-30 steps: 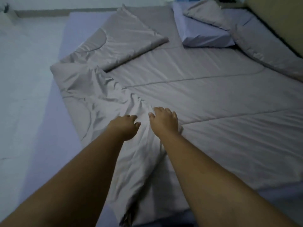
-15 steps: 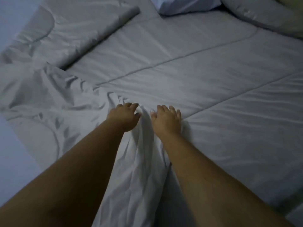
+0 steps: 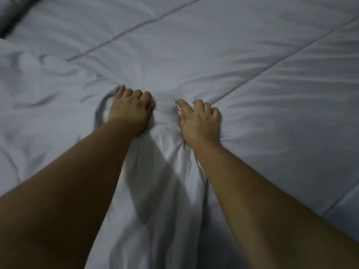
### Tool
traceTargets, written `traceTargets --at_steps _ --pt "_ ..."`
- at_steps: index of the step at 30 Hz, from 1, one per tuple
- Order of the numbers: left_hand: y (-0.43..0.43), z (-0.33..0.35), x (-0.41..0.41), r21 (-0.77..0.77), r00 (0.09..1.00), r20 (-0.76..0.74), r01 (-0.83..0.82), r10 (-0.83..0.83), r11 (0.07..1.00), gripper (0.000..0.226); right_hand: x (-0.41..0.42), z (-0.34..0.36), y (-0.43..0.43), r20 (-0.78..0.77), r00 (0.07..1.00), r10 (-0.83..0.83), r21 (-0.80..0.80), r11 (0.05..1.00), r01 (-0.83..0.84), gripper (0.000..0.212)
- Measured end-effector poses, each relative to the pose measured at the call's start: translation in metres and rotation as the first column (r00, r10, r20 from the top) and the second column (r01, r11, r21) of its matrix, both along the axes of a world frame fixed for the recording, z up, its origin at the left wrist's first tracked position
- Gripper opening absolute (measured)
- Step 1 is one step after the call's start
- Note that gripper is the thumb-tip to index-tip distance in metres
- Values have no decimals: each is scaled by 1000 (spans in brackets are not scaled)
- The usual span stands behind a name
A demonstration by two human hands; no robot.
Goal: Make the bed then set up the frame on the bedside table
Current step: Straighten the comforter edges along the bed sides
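1. Grip: the left hand and the right hand lie close together, each with fingers curled into a bunched ridge of the grey quilt. Both are clenched on the cloth.
2. Location: the quilt covers the whole view. It lies flat and stitched in panels to the right and ahead, and is crumpled to the left and between the forearms.
3. Judged step: spreading the gathered fold flat. To do it well, the hands should part and draw the cloth outward evenly, keeping the stitch lines straight as a guide.
4. Risk: pulling from one spot only may drag the smooth right side into fresh creases.
5. Surroundings: a dark fold edge sits at the upper left corner. What it belongs to cannot be told.
6. Obstruction: nothing lies on the quilt. The frame and bedside table are not in view.
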State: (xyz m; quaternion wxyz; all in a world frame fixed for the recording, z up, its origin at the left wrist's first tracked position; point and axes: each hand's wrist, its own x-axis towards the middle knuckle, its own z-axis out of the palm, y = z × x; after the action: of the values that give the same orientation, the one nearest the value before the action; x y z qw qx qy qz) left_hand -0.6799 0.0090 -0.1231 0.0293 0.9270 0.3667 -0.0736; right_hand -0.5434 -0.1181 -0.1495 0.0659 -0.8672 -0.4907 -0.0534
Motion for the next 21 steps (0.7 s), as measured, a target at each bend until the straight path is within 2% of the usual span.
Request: traceTargets --at_steps 3,8,13,17,21 --pt "-15 20 -16 -34 998 -29 53 -54 998 36 -17 17 -16 -77 997 25 -44 999 -29 21" --pt "-53 54 -76 -97 991 -52 116 -121 988 38 -84 46 -65 -281 960 10 -120 992 -46 28" --pt "-87 94 -180 -123 975 -101 184 -196 975 40 -196 84 -112 -423 905 -41 -108 994 -5 30" --pt "-111 122 -275 -165 945 -202 228 -259 960 43 -295 107 -145 -499 867 -22 -77 997 -19 28" --pt "-128 139 -337 -223 902 -316 232 -295 947 46 -361 119 -170 -594 803 -43 -87 996 -12 27"
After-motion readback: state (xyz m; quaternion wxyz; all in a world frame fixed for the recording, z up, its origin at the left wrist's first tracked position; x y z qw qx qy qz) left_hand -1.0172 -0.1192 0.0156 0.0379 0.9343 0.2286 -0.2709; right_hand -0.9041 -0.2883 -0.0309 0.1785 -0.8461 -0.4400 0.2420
